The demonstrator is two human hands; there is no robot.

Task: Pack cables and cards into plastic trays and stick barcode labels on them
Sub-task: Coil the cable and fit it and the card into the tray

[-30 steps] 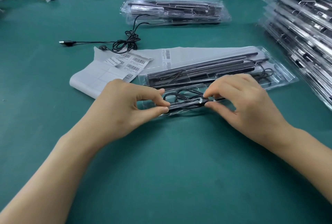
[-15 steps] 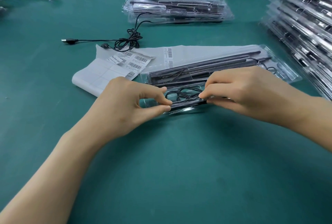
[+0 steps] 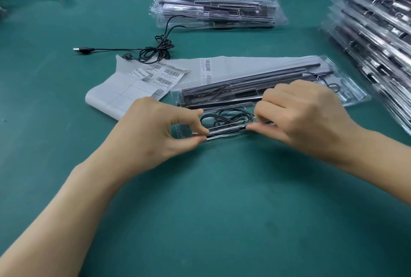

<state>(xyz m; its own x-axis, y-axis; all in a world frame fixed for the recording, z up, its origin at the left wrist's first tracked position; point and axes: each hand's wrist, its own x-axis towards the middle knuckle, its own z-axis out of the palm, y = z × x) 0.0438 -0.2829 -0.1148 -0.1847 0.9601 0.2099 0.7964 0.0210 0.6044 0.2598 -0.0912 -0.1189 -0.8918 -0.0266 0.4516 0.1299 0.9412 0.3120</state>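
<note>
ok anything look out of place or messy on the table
Yes: a black cable lies tangled loose on the mat by the label sheet, outside any tray, its USB plug trailing left. The sheet's left end curls up. The left hand and right hand pinch the small tray.

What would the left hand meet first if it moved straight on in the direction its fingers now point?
Probably the right hand: the left hand points rightward along the clear tray both pinch, beside the coiled cable.
</note>
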